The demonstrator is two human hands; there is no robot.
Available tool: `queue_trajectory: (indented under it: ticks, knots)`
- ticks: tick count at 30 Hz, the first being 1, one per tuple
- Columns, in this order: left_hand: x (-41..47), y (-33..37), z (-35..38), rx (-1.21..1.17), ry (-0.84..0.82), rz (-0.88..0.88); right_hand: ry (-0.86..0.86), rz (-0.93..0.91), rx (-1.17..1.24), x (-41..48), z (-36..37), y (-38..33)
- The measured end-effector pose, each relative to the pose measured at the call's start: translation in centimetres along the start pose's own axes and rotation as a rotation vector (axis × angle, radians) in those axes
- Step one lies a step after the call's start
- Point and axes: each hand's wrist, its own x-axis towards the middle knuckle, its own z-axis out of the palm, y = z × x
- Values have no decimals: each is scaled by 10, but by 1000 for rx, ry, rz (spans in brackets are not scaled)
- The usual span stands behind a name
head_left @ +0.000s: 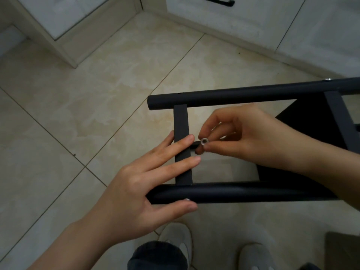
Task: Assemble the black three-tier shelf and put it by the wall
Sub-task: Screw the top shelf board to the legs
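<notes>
The black shelf frame (253,95) lies on its side above the tiled floor, two round tubes running left to right with a flat crossbar (180,121) between them. My left hand (148,184) grips the near tube (243,192), thumb under it, with its fingers laid straight across the crossbar. My right hand (243,137) pinches a small silver nut (204,141) between thumb and forefinger, right beside the crossbar's middle. A silver screw head (187,199) shows on the near tube by my left thumb.
White cabinets with a black handle (218,0) line the back, along a pale baseboard (253,41). Beige floor tiles (78,114) spread to the left. My two shoes (179,240) stand just below the frame. A dark object (342,248) sits at the lower right.
</notes>
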Motion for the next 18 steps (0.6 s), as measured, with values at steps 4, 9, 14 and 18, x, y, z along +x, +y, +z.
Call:
queue_trajectory:
  ticks: [4,9,14,18]
  knots:
    - [0,-1,2,39,29,21,-106,82,62,4,2,3]
    - [1,-3,4,47,43,37,-304,137,7,16,18,-1]
    - [1,-4,6,36,54,44,-318,179,30,24,30,-2]
    - [0,-5,7,31,57,43,-342,219,133,21,26,2]
